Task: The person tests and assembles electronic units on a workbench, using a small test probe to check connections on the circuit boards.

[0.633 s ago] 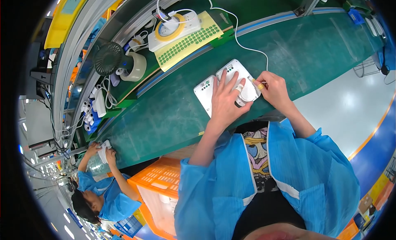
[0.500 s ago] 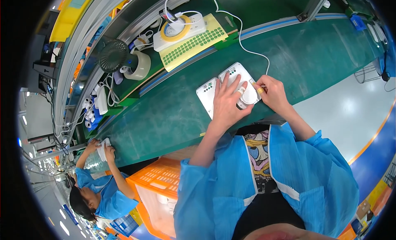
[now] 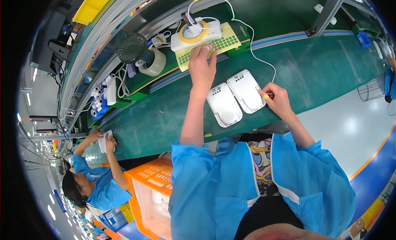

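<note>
Two white plastic devices with rounded corners lie side by side on the green work surface. The left device [image 3: 222, 104] shows a round perforated grille; the right device [image 3: 246, 90] has a row of small dark marks at its far end. At the right device's edge, my right hand [image 3: 278, 100] is closed in a pinch on the end of the white cable [image 3: 262, 62]; the plug is hidden by the fingers. My left hand [image 3: 202, 67] reaches over a yellow sheet [image 3: 231, 43] of round green stickers. Its fingertips are bent together, with something whitish at them that I cannot make out.
Behind the sheet lies a white power strip [image 3: 177, 43] with a yellow tape roll [image 3: 203, 34]. A small dark fan [image 3: 132, 48] and another tape roll [image 3: 156, 63] stand left of it. An orange crate [image 3: 150, 176] is at lower left, beside a co-worker [image 3: 99, 180] handling a white item.
My left hand has left the right device and moved up and left to the sticker sheet. My right hand stays at that device's edge. The view has shifted slightly.
</note>
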Available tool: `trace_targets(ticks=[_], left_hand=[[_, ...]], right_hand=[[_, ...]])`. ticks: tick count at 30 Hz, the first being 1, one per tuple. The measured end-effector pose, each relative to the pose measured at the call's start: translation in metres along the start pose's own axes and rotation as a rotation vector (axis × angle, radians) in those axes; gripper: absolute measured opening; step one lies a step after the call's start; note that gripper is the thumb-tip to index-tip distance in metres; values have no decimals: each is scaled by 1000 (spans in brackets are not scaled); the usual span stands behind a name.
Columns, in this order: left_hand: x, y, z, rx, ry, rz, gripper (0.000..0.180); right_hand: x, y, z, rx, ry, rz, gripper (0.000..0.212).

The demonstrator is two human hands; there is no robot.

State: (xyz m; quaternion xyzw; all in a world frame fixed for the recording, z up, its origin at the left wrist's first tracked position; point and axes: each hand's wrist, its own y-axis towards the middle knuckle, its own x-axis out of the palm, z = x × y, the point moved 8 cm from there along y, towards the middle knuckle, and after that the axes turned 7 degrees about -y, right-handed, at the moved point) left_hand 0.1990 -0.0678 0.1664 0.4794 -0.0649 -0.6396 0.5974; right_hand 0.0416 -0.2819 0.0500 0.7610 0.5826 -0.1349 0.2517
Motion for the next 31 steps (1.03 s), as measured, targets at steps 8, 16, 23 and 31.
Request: trace_targets(ticks=[8, 16, 23, 31], left_hand=[[16, 8, -12, 79, 112, -72, 17], [12, -3, 8, 38, 6, -18, 13], [70, -69, -14, -296, -341, -364, 6], [89, -77, -15, -367, -182, -455, 8]], right_hand=[[-2, -2, -1, -43, 0, 17, 16], [-2, -2, 2, -17, 2, 11, 15], [-1, -1, 1, -14, 20, 4, 16], [-3, -2, -2, 6, 4, -5, 15]])
